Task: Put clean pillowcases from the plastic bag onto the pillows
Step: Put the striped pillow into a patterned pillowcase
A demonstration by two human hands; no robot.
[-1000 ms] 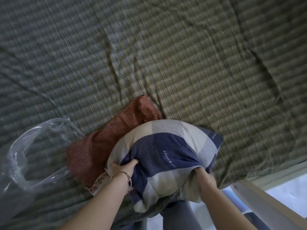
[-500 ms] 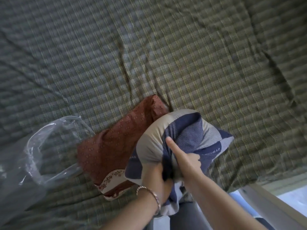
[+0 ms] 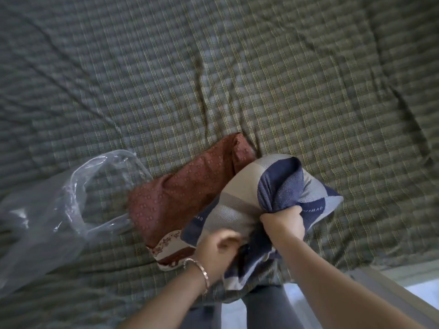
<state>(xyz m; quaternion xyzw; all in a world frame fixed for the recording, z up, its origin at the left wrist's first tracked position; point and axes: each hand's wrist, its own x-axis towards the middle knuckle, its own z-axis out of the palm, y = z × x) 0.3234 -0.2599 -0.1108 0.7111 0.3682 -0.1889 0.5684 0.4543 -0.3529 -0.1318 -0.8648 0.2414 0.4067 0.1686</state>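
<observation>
The only readable stuff is on the blue-and-cream checked pillowcase (image 3: 240,203). There's small white lettering (image 3: 314,209) on a dark blue patch right beside the right hand (image 3: 282,223). It's upside down and reads roughly "UIBAO", with the start lost in the folds. A second print (image 3: 199,218), on the blue strip next to the red patterned pillow (image 3: 190,193), shows just "BAO".

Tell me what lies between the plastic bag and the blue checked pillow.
Head view: the reddish patterned pillow lies between the plastic bag and blue checked pillow.
</observation>
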